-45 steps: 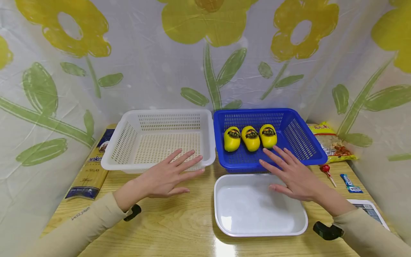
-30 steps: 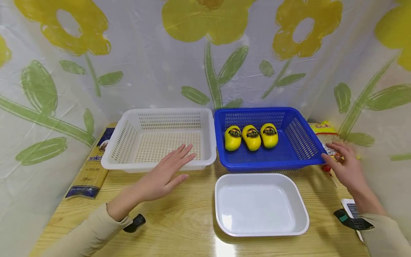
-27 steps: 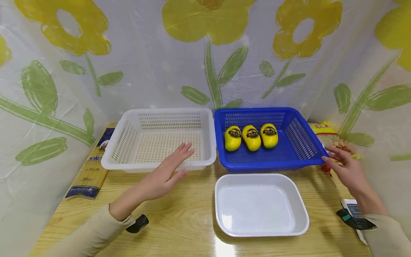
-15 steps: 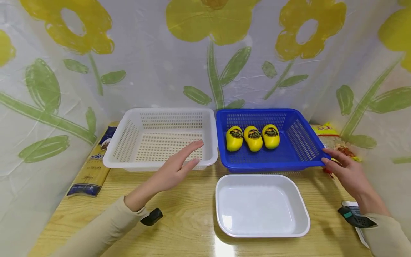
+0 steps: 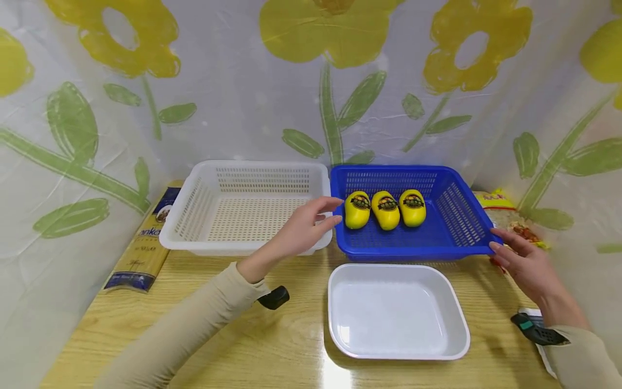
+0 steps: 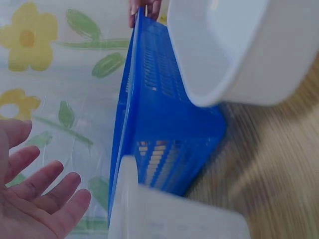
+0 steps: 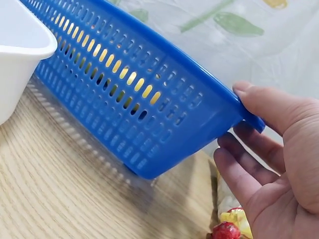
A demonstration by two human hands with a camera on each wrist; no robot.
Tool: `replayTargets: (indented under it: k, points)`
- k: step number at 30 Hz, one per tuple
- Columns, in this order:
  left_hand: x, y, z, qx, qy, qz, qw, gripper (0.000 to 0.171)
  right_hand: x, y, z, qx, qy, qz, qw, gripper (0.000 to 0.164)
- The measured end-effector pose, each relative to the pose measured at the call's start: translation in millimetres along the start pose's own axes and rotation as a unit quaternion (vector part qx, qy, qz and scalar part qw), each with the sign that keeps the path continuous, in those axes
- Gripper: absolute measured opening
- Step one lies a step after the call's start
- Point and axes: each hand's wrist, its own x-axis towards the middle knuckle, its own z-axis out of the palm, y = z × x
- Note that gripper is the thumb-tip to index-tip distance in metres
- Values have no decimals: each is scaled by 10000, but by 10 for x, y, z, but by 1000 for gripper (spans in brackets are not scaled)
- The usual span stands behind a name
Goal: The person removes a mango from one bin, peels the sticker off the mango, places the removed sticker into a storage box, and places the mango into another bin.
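Note:
A blue plastic basket (image 5: 413,252) holds three yellow mangoes (image 5: 387,219) with black labels. At its near right corner, my right hand (image 5: 532,270) grips the rim; the right wrist view shows the thumb (image 7: 259,99) on top and the fingers curled beneath. My left hand (image 5: 303,227) hovers over the right edge of the white basket (image 5: 209,247), fingertips close to the blue basket's left rim. In the left wrist view, the left hand's fingers (image 6: 52,174) are spread and hold nothing.
A white tray (image 5: 398,324) sits in front of the blue basket. At the left lies a pack of spaghetti (image 5: 141,246). On the right are a yellow-topped snack bag (image 5: 507,213), a red lollipop (image 7: 226,231) and a partly covered white-edged item (image 5: 548,359).
My right hand has moved from over the tray to the blue basket's right corner and taken hold of its rim. My left hand has moved right, towards the basket's left rim.

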Motion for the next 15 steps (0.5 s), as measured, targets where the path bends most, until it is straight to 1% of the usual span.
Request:
replayTargets:
  k: [4,7,9,11,13,15]
  points:
    - [161,17,122,47,-100,-97,9999,39,4,14,3,130,-39,-77,9999,35]
    - [292,53,201,89,-156,-270,9995,36,12,24,16,169,-50,-180,9997,34]
    - [402,87,248,154,-166,-438,9988,35,14,33,25,226,-46,-237,9995,34]
    - [531,125,291,100,-158,-672,9976,34,11,45,29,319,-65,-284,9991,34]
    - [682,146,339,79,-67,-911,9958,35,1,58,25,427,-93,-292,9986,33]
    - [833,158,377,-38,79,-1186,9929,35,2,58,27,522,-134,-302,9981,34]
